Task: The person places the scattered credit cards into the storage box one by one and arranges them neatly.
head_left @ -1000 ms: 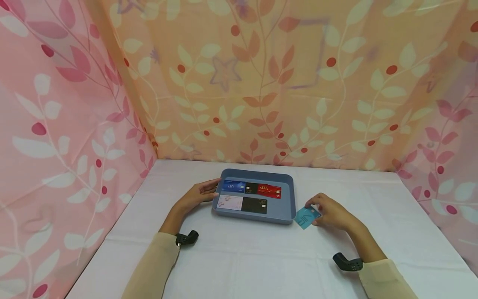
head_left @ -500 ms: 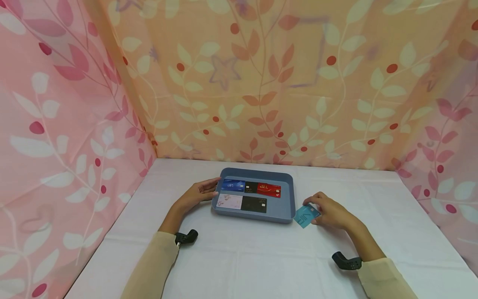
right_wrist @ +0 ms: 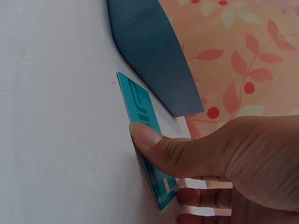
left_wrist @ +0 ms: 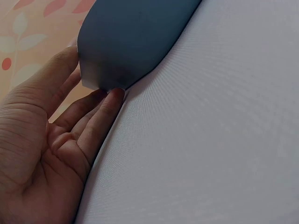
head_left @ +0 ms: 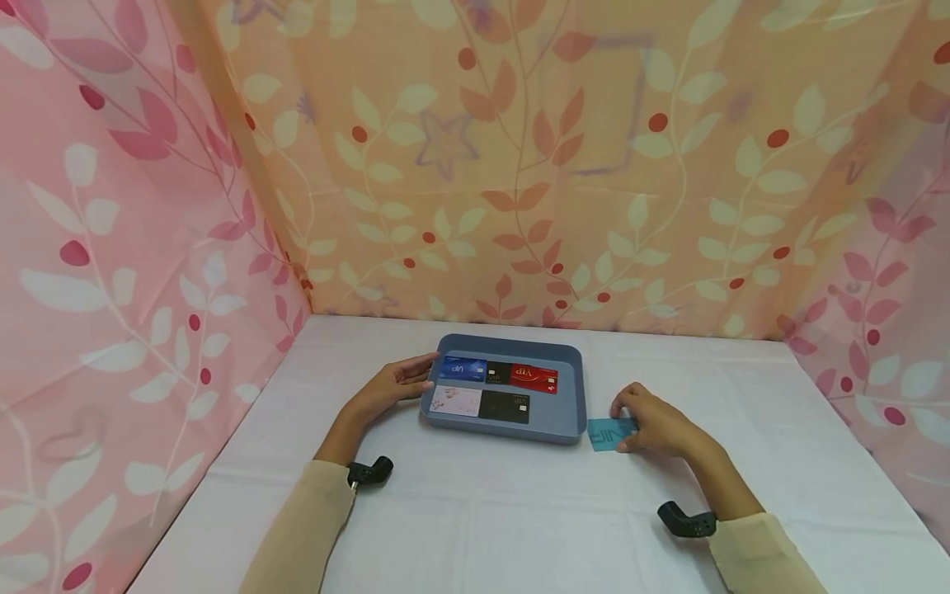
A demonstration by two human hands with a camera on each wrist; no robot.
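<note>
A blue-grey tray (head_left: 564,412) sits mid-table and holds several cards: blue, black and red in the far row, white and black in the near row. My left hand (head_left: 397,384) rests against the tray's left wall (left_wrist: 126,42) with straight fingers (left_wrist: 100,119). My right hand (head_left: 653,425) pinches a teal card (head_left: 610,432) just right of the tray, low over the white cloth. In the right wrist view the thumb (right_wrist: 154,140) presses on the teal card (right_wrist: 140,112), with the tray's outer wall (right_wrist: 149,51) close behind it.
The table is covered with a white cloth (head_left: 519,511). Floral fabric walls (head_left: 519,165) close in the back and both sides. A black wrist mount shows on each forearm (head_left: 371,472).
The right hand has lowered the teal card toward the cloth and turned it flatter. The left hand and tray have stayed put.
</note>
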